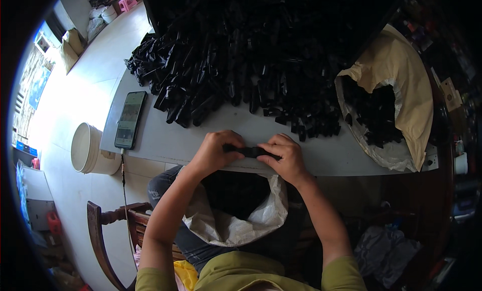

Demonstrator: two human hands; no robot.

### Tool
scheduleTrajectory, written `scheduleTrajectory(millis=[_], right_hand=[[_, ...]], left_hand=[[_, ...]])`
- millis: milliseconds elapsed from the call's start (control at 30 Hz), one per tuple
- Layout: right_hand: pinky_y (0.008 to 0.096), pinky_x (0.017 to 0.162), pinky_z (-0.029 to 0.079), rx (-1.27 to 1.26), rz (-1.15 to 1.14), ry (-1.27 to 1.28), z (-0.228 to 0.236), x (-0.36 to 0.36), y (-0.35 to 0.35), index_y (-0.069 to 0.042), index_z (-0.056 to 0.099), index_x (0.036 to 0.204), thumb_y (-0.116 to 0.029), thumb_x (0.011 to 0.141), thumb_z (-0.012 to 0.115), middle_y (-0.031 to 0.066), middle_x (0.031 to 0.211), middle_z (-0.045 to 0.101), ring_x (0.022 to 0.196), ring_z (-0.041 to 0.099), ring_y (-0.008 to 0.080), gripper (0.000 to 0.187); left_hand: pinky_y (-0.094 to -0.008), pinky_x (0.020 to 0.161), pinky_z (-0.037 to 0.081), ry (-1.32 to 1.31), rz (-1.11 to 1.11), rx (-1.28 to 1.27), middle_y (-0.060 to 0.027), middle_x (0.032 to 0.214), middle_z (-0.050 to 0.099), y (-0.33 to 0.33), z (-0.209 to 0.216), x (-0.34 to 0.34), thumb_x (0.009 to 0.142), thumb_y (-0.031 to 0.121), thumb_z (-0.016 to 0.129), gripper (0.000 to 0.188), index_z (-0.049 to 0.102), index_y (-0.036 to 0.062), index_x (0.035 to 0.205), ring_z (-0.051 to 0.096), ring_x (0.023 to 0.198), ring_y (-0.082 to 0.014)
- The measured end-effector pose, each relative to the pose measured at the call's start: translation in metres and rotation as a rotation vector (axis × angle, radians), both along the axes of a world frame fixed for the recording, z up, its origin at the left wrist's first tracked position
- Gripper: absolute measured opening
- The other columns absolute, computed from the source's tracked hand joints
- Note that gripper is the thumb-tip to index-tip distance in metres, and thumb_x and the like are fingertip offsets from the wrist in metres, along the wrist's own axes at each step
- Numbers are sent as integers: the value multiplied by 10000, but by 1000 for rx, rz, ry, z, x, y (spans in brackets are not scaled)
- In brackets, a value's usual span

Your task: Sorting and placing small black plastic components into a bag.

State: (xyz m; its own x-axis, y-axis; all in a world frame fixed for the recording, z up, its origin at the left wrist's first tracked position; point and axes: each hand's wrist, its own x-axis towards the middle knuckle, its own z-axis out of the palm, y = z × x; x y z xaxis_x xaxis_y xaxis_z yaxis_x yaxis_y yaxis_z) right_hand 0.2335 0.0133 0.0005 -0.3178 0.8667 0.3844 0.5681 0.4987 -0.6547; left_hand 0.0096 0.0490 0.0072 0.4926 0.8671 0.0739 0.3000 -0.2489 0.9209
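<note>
Just above the table's front edge, a short black plastic piece (pixel 250 152) spans the gap between my two hands. My left hand (pixel 217 149) pinches its left end, with the fingers closed. At its other end, the thumb and fingers of my right hand (pixel 287 155) are closed on what looks like a black part joined to it. Whether this is one piece or two fitted together I cannot tell. Beyond my hands lies a large heap of similar black plastic pieces (pixel 216 65). An open white woven sack (pixel 233 234) rests on my lap, its inside dark.
The grey tabletop (pixel 165 143) carries a phone (pixel 131 120) with a cable at its left edge. A tan sack (pixel 409 90) with black parts stands open on the right. A pale bucket (pixel 86 148) and a wooden chair (pixel 100 241) are at the left.
</note>
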Motion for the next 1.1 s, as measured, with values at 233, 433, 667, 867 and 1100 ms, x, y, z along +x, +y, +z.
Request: scheduleTrajectory(millis=[233,433,667,867,1100], right_hand=[[333,695,498,94,-45,11,-1,-7,-2,-22,719,936,-100,668,802,61,788,612,785,595,217,291],[348,728,511,9,52,-155,5,-7,3,-20,707,940,-153,756,762,63,915,610,823,610,226,234],[387,732,536,141,-278,-497,2,10,32,-12,632,1034,-32,853,592,134,1028,554,880,622,324,186],[336,698,523,129,-239,4,8,9,8,-5,624,1005,-28,862,621,117,1012,576,839,635,274,145],[303,634,517,7,-324,-84,-3,16,-16,2,634,966,-49,782,735,99,917,626,752,659,215,216]], left_hand=[[-295,785,529,20,41,77,-99,990,678,-1,-4,3,661,-39,787,224,681,-27,859,662,892,-202],[-326,811,523,75,-62,100,-113,1023,661,2,2,0,695,15,787,275,679,-16,946,653,922,-232],[-401,959,456,295,248,747,-141,1222,581,52,5,57,804,108,689,354,632,19,1142,526,1168,-327],[-377,949,441,400,277,708,-129,1187,579,39,-6,42,734,90,691,347,640,39,1074,505,1157,-303],[-382,945,391,380,194,537,-63,1027,643,-2,7,10,709,122,745,270,679,94,969,546,1016,-266]])
